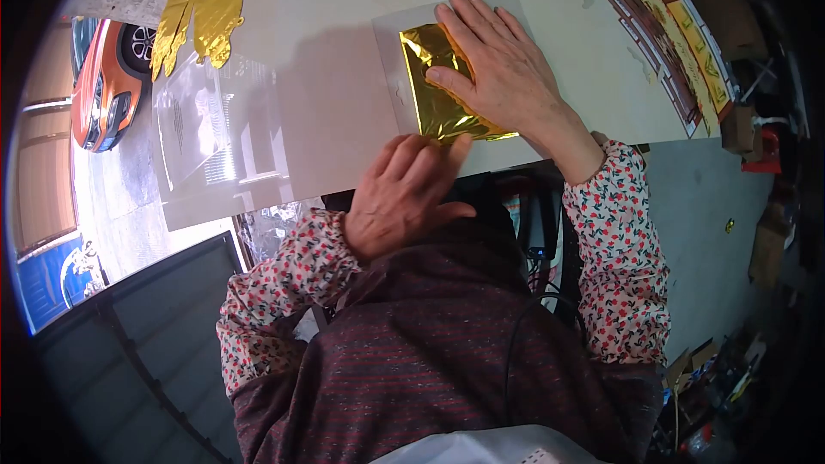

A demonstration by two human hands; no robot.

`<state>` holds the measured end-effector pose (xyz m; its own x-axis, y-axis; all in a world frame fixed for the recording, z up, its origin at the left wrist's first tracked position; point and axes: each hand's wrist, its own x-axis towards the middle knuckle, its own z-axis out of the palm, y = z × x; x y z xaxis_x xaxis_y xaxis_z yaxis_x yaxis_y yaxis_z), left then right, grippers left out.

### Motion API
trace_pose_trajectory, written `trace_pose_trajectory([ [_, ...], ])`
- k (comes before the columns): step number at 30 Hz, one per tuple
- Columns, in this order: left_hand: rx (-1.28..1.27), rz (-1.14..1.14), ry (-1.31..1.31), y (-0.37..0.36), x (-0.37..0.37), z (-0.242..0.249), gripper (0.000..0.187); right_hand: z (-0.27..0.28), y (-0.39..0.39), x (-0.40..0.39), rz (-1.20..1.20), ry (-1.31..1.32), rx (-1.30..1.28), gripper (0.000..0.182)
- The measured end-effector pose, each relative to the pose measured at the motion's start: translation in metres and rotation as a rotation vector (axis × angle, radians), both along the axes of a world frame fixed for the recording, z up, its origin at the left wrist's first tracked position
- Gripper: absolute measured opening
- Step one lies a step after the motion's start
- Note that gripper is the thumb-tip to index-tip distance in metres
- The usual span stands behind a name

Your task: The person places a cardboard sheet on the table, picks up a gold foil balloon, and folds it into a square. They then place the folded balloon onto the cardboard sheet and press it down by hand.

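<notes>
A folded packet of shiny gold foil (434,103) lies on a clear plastic sleeve (388,51) on the pale table. My right hand (503,73) rests flat across the foil's right part, fingers stretched toward the far edge and thumb spread to the left. Part of the foil is hidden under that palm. At the foil's near edge is my left hand (395,193), its fingertips right at the border. Its fingers are loosely bent and the thumb points away from them, with nothing between.
More gold foil (210,9) hangs in strips at the table's far left, above clear plastic sleeves (206,133). Printed yellow and brown card pieces (670,43) lie on the right. The pale table (326,103) ends just before my body. An orange car (107,90) stands beyond, at left.
</notes>
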<state>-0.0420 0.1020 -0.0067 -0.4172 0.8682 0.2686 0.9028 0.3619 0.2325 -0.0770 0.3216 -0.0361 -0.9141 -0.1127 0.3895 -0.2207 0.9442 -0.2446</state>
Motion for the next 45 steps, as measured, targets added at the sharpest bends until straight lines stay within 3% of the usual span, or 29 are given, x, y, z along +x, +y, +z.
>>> trace_pose_trajectory([
  [6, -0.115, 0.079, 0.081, 0.016, 0.014, -0.004, 0.085, 0.003, 0.0, 0.0, 0.011, -0.027, 0.007, 0.075],
  [13, 0.076, 0.019, 0.008, 0.021, 0.013, -0.017, 0.088, 0.008, 0.0, 0.001, 0.02, -0.055, 0.016, 0.076],
  [19, 0.0, 0.058, 0.06, 0.024, 0.023, -0.02, 0.086, 0.008, 0.001, 0.001, 0.019, -0.076, 0.03, 0.075],
  [32, 0.024, 0.122, 0.238, 0.023, 0.022, -0.036, 0.06, 0.008, 0.004, 0.0, 0.007, -0.141, 0.075, 0.076],
  [41, 0.093, 0.158, 0.25, 0.03, 0.025, -0.045, 0.06, 0.003, 0.012, -0.001, -0.003, -0.155, 0.104, 0.076],
  [45, 0.151, 0.132, 0.11, 0.035, 0.024, -0.025, 0.067, 0.001, 0.015, -0.002, 0.005, -0.162, 0.116, 0.077],
])
